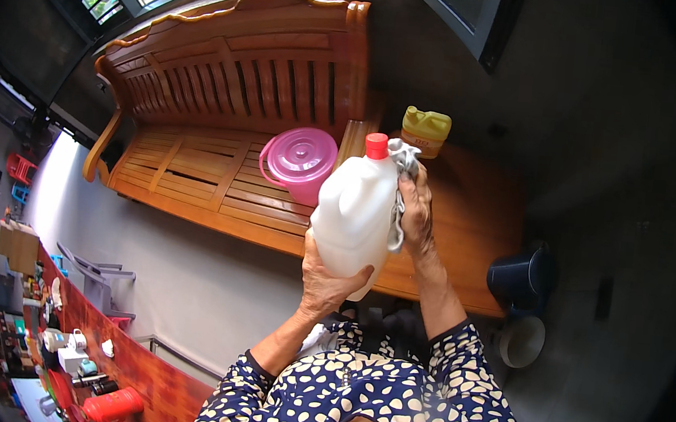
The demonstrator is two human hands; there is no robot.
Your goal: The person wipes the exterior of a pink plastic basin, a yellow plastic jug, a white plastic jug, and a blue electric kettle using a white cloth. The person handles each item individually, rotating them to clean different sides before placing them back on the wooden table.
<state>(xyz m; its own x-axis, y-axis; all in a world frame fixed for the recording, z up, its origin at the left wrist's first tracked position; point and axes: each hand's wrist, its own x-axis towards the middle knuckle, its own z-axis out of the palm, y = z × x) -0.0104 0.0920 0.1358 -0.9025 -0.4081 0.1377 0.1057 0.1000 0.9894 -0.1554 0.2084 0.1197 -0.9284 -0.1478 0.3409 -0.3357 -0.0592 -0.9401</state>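
Note:
A large translucent white plastic jug (357, 205) with a red cap (377, 146) is held up before me, slightly tilted. Around its lower end wraps my left hand (330, 279), thumb across the near side. My right hand (417, 210) grips a crumpled pale grey cloth (404, 156) and presses it against the jug's right side near the top. Part of the cloth is hidden behind the fingers. Just beyond the right hand, a yellow plastic jerrycan (426, 130) stands on the wooden side table (475, 224).
A pink lidded bucket (302, 159) sits on the slatted wooden bench (188, 160) at left. Right of the table are a dark blue bucket (519, 279) and a pale basin (522, 343). A cluttered reddish table (151, 376) and a grey plastic chair (95, 281) stand at lower left.

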